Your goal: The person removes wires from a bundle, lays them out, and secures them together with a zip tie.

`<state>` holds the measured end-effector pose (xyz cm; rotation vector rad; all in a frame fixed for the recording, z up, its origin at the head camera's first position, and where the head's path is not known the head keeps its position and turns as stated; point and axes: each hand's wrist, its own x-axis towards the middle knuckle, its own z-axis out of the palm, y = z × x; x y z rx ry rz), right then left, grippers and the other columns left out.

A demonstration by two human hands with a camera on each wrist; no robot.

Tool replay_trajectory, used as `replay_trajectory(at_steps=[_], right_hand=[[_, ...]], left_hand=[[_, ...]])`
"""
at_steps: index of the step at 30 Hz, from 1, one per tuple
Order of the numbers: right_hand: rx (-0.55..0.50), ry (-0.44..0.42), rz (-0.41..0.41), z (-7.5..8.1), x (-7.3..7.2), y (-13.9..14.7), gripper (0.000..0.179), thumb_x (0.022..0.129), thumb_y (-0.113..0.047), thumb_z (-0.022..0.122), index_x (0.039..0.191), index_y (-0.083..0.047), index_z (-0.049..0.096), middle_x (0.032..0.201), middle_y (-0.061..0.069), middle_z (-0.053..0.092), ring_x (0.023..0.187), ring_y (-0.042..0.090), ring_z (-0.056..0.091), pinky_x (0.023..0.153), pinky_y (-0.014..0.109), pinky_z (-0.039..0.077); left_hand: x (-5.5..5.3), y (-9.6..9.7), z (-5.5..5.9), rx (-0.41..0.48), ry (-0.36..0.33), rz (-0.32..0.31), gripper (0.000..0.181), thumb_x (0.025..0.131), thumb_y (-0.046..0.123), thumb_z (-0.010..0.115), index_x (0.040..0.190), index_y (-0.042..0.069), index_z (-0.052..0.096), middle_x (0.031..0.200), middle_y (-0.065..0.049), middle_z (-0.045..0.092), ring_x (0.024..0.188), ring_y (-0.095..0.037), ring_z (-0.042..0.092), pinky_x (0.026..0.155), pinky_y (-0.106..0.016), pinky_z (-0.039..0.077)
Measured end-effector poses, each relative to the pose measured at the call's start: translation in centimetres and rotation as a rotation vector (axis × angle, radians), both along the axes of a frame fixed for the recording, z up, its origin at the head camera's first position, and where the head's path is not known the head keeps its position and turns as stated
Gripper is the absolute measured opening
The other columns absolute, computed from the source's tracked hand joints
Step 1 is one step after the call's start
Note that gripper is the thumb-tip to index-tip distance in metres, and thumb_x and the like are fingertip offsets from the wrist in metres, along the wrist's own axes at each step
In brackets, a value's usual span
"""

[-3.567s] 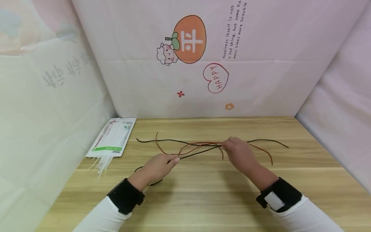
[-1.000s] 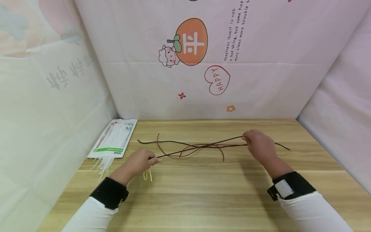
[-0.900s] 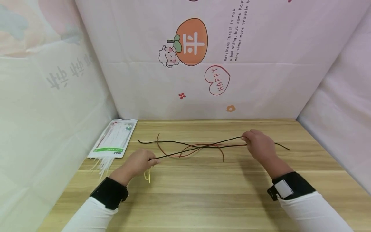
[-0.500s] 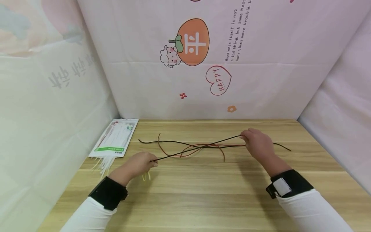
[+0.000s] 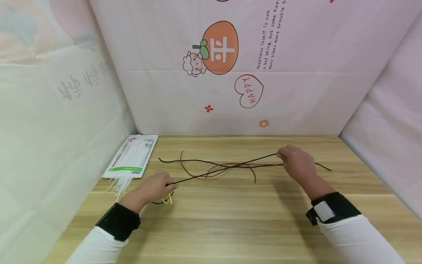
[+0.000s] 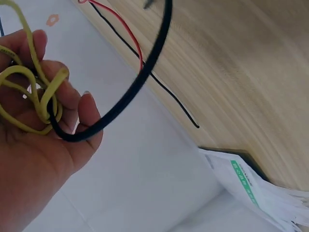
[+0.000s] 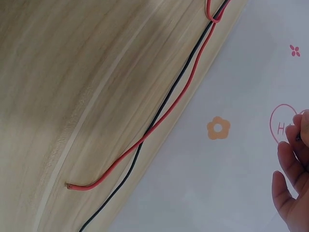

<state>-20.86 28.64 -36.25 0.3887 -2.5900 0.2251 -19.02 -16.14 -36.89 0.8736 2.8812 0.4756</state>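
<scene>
A black wire [image 5: 257, 160] runs taut and slanting between the two hands, over the other wires. My left hand [image 5: 152, 187] grips its near end together with a looped yellow wire [image 6: 34, 92], which hangs partly below the fingers. A black end also droops beneath that hand. My right hand [image 5: 298, 164] pinches the far end of the black wire, its fingertips dark and partly hidden in the right wrist view. Below lie red wires [image 7: 108, 171] and another black wire [image 7: 126, 175], crossing each other loosely along the table.
At the back left sits a white bag with a green stripe [image 5: 130, 156], white zip ties [image 5: 121, 186] poking out of its opening. The wooden table [image 5: 230, 227] is bounded by printed cloth walls [image 5: 296, 91] at the back and both sides.
Over the earlier frames the hands have moved apart, left hand leftward and right hand rightward, stretching the black wire between them. The yellow loop has come into view under the left hand. The red wires stay put.
</scene>
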Motion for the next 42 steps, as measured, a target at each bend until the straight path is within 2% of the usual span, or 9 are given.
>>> replay_trajectory(at_steps=[3,6,10,14,21,27,33,38,42], right_hand=[[0.0,0.004,0.005,0.1,-0.1,-0.1,0.008,0.091,-0.011,0.066,0.095,-0.005,0.07,0.077,0.006,0.059,0.061,0.022,0.055,0.045,0.03,0.038],[-0.001,0.008,0.003,0.3,-0.2,-0.2,0.009,0.091,-0.011,0.066,0.094,-0.005,0.07,0.077,0.006,0.059,0.062,0.024,0.056,0.045,0.032,0.038],[-0.001,-0.002,-0.01,0.5,-0.1,0.0,0.009,0.091,-0.011,0.065,0.095,-0.005,0.07,0.079,0.007,0.06,0.064,0.026,0.056,0.044,0.032,0.037],[-0.003,0.001,-0.02,0.6,0.0,0.2,0.009,0.091,-0.01,0.065,0.097,-0.004,0.069,0.082,0.01,0.062,0.065,0.028,0.058,0.042,0.032,0.036],[-0.008,0.024,-0.031,1.1,-0.2,0.4,0.007,0.091,-0.009,0.066,0.095,-0.004,0.069,0.085,0.013,0.064,0.064,0.029,0.06,0.042,0.034,0.037],[-0.027,0.009,-0.032,1.2,0.0,0.5,0.007,0.09,-0.008,0.066,0.095,-0.004,0.069,0.088,0.013,0.063,0.067,0.032,0.06,0.042,0.035,0.038],[-0.037,0.076,-0.027,1.2,0.0,0.7,0.006,0.088,-0.006,0.068,0.093,-0.003,0.069,0.081,0.011,0.062,0.058,0.029,0.056,0.04,0.034,0.035],[-0.038,0.11,-0.015,1.3,0.0,0.7,0.004,0.087,-0.006,0.069,0.09,-0.004,0.069,0.076,0.01,0.059,0.057,0.029,0.055,0.041,0.036,0.036],[-0.03,0.102,-0.015,1.3,0.1,0.6,0.004,0.087,-0.006,0.069,0.09,-0.003,0.069,0.077,0.01,0.06,0.061,0.03,0.057,0.042,0.036,0.037]], left_hand=[[0.1,-0.2,-0.1,-0.015,0.022,-0.019,0.032,0.095,0.02,0.061,0.064,0.014,0.057,0.074,0.004,0.051,0.078,-0.018,0.048,0.082,-0.046,0.04],[-0.1,-0.4,0.0,-0.005,0.057,-0.037,0.026,0.092,0.015,0.066,0.067,0.012,0.059,0.078,0.003,0.056,0.082,-0.02,0.052,0.084,-0.051,0.041],[-0.4,-0.4,-0.1,0.04,0.033,-0.006,0.028,0.092,0.008,0.063,0.067,0.01,0.052,0.071,0.002,0.049,0.069,-0.015,0.046,0.07,-0.036,0.04],[-0.6,-0.5,-0.3,0.097,-0.025,0.05,0.029,0.093,0.011,0.058,0.067,0.011,0.045,0.07,0.001,0.041,0.065,-0.014,0.039,0.062,-0.03,0.035],[-1.1,-0.9,-0.4,0.153,0.079,0.008,0.015,0.08,0.005,0.063,0.075,0.01,0.05,0.081,-0.001,0.048,0.078,-0.019,0.045,0.074,-0.037,0.04],[-1.1,-0.9,-0.2,0.208,0.043,0.067,0.022,0.091,0.015,0.068,0.081,0.008,0.05,0.084,-0.004,0.049,0.078,-0.02,0.046,0.072,-0.037,0.041],[-1.0,-0.6,-0.3,0.125,0.084,0.028,0.014,0.1,0.013,0.052,0.094,0.004,0.061,0.091,-0.006,0.049,0.088,-0.024,0.045,0.078,-0.04,0.041],[-0.9,-0.6,-0.5,0.124,0.083,-0.02,0.011,0.097,0.005,0.055,0.094,0.001,0.065,0.09,-0.005,0.042,0.087,-0.024,0.038,0.077,-0.038,0.036],[-1.2,-0.7,-0.8,0.09,0.094,0.022,0.015,0.097,0.01,0.056,0.084,0.004,0.061,0.081,-0.003,0.043,0.076,-0.02,0.041,0.07,-0.033,0.038]])
